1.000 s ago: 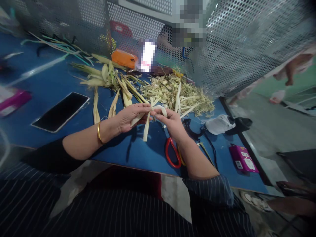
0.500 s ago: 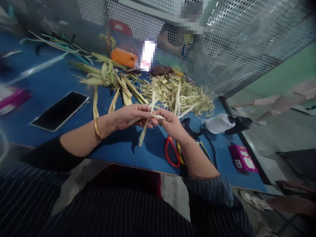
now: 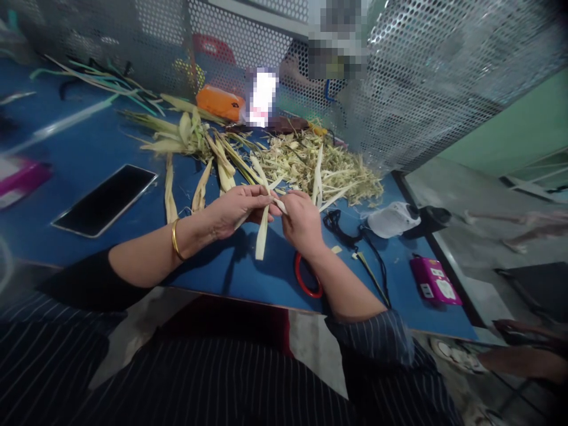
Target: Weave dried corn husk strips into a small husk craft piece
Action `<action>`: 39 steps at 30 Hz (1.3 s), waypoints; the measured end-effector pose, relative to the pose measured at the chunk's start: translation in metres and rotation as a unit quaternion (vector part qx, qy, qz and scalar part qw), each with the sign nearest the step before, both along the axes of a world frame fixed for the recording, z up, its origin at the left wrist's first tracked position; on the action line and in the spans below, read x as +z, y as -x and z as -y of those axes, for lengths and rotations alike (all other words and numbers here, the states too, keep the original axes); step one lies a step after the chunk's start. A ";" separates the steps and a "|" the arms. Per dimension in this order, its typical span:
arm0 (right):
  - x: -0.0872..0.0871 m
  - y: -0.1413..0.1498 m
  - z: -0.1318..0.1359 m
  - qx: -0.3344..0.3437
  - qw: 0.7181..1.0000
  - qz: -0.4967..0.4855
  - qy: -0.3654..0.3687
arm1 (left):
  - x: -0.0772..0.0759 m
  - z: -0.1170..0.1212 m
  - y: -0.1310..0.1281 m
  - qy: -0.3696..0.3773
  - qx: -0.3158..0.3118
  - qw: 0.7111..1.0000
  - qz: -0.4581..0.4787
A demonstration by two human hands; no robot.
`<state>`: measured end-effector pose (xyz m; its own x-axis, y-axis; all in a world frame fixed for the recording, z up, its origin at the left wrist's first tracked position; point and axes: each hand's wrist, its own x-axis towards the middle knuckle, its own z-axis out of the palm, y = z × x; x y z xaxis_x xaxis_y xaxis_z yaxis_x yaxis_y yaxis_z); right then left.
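Pale, flat strips of what looks like dried corn husk (image 3: 261, 236) cross each other between my two hands, above the blue table. My left hand (image 3: 246, 207) pinches them where they cross, thumb on top. One end hangs down toward me and another points up and away. Close beside it, my right hand (image 3: 302, 220) is closed on a husk strip that runs across to the left fingers. Its fingertips are mostly turned out of sight. Below my right wrist lies a pair of red-handled scissors (image 3: 306, 278), partly covered by the forearm.
Behind my hands lie a heap of husk shreds (image 3: 328, 165) and a bundle of longer husks (image 3: 190, 136). A dark phone (image 3: 106, 198) lies left. An orange packet (image 3: 219, 103) stands by the perforated screen (image 3: 399, 77). A white cap (image 3: 393, 220) and purple pack (image 3: 437, 281) are right.
My right hand has turned over, its back now facing up, and its fingers have closed more. The crossed strips have tilted, the upper end swinging left. A yellow scissor handle is now covered.
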<state>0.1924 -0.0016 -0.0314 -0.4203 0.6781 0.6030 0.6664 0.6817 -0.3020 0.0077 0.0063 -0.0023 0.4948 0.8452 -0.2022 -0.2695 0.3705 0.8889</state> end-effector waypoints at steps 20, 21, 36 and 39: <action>0.009 -0.014 -0.004 0.001 0.997 -0.013 0.071 | 0.000 -0.007 0.005 -0.030 0.033 0.992 -0.116; 0.010 -0.015 -0.005 0.000 0.997 -0.021 0.076 | -0.001 -0.007 0.005 -0.044 0.029 0.990 -0.127; 0.013 -0.004 0.000 0.027 0.902 -0.275 0.331 | -0.007 0.007 -0.003 -0.189 -0.120 0.937 -0.268; 0.015 -0.001 0.005 0.010 0.895 -0.323 0.307 | -0.012 0.008 -0.006 -0.214 -0.111 0.920 -0.308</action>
<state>0.1932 -0.0063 -0.0167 -0.1346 0.9613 0.2405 0.2066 0.2645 -0.9420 0.0133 -0.0017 -0.0148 0.5668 0.8051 -0.1747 0.3748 -0.0632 0.9249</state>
